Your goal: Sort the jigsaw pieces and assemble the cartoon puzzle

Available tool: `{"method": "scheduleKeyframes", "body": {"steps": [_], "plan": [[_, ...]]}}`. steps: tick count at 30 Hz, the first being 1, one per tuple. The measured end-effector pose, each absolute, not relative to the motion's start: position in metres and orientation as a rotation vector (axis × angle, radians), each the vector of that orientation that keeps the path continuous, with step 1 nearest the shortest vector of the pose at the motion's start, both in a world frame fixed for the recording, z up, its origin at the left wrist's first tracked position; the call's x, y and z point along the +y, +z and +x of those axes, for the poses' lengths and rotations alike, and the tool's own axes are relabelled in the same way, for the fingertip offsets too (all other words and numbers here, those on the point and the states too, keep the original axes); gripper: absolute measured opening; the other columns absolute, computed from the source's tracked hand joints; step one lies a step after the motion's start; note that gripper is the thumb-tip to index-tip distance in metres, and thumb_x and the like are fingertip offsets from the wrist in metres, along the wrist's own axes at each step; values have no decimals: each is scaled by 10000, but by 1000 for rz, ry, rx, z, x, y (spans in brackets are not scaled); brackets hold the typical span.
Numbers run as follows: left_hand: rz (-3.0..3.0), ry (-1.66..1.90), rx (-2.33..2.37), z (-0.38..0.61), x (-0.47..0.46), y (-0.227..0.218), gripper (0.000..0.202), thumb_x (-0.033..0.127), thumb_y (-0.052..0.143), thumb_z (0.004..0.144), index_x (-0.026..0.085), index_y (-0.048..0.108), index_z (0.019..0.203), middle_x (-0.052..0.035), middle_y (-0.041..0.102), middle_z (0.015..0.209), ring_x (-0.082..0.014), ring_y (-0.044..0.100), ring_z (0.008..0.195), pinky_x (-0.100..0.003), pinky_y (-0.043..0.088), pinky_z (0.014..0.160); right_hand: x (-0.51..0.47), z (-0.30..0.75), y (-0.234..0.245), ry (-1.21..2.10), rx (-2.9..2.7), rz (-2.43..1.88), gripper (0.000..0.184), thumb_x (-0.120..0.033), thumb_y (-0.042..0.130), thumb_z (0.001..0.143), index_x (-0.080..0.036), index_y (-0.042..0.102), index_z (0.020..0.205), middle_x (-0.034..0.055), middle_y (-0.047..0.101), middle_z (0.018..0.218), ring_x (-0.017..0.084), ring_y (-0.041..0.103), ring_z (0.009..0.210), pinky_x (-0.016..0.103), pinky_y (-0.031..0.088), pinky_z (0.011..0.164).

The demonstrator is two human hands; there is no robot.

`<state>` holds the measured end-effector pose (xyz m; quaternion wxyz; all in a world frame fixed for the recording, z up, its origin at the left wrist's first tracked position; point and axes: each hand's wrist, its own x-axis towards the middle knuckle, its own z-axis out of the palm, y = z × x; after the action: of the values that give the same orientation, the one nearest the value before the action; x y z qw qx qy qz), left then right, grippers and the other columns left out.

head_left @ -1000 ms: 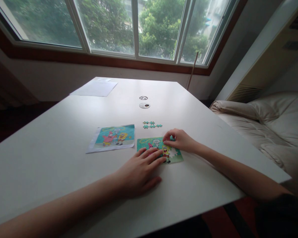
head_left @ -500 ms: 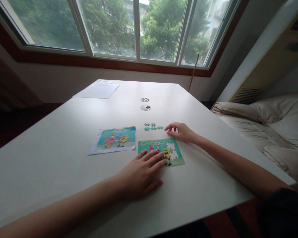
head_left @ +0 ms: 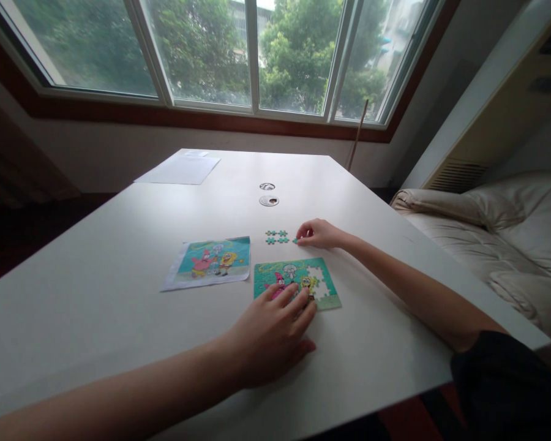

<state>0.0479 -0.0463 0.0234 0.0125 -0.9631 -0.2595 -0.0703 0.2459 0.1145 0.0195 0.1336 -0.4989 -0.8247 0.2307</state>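
My left hand (head_left: 273,331) lies with fingers spread over the lower middle of a jigsaw puzzle (head_left: 269,269), hiding part of its cartoon picture. White gaps show in the puzzle's right side, beside the yellow figure. Beyond it, my right hand (head_left: 320,234) pinches a small teal puzzle piece (head_left: 296,241) at the table surface; the fingertips cover most of it. Just left of that hand, several loose puzzle pieces (head_left: 270,241) lie in two short rows. A printed sheet (head_left: 234,252) with the same cartoon scene rests left of the puzzle.
The white table (head_left: 119,257) reaches toward the window (head_left: 202,55). White paper (head_left: 179,170) lies at its far left corner. Two round fittings, the nearer a disc (head_left: 265,201), sit in the table's far middle. A cream sofa (head_left: 477,220) stands to the right.
My right hand has moved slightly left, and its fingers have closed on the end piece of the near row. My left hand has shifted a little toward me and right, its fingers more bent.
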Motion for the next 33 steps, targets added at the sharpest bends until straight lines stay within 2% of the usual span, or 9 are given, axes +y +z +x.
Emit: {"method": "scheduleKeyframes", "body": {"steps": [4,11,15,20,26,33], "plan": [[-3009,-253,-799,55,-53,20,454,444,426,880,158,435,1232,-132,447,1309,-313,419,1175,-460,340,935,105,258,21,825,-2420,-1386,164,-230,651,665,-144,646,804,13,620,704,100,521,617,210,399,576],[-3051,-247,-793,57,-58,14,446,428,395,893,148,436,1238,-133,440,1320,-312,403,1191,-457,349,937,70,283,22,905,-2327,-1185,97,-221,593,718,-147,603,778,13,611,736,101,521,664,218,403,596],[-3090,-227,-812,54,-58,13,441,413,365,902,163,411,1263,-116,423,1343,-307,387,1209,-451,360,933,55,287,24,1211,-2040,-1174,188,-289,619,721,-131,607,823,5,614,699,92,540,616,229,429,580],[-3100,-229,-821,53,-58,15,446,406,351,905,167,398,1278,-112,416,1352,-305,378,1217,-456,353,941,44,283,25,1425,-1736,-1198,285,-284,702,653,-126,619,876,26,655,762,101,589,673,248,475,630],[-3108,-252,-813,53,-58,14,443,393,357,901,164,401,1277,-117,418,1347,-308,381,1212,-458,354,935,38,277,27,1436,-1608,-1195,320,-281,769,564,-133,599,792,7,643,692,102,592,630,249,482,603],[-3099,-259,-808,52,-59,15,438,389,367,903,165,400,1278,-112,424,1341,-299,388,1207,-449,352,939,36,277,28,1338,-1692,-1215,311,-340,752,581,-126,611,757,9,635,655,104,576,600,258,470,599]]}}
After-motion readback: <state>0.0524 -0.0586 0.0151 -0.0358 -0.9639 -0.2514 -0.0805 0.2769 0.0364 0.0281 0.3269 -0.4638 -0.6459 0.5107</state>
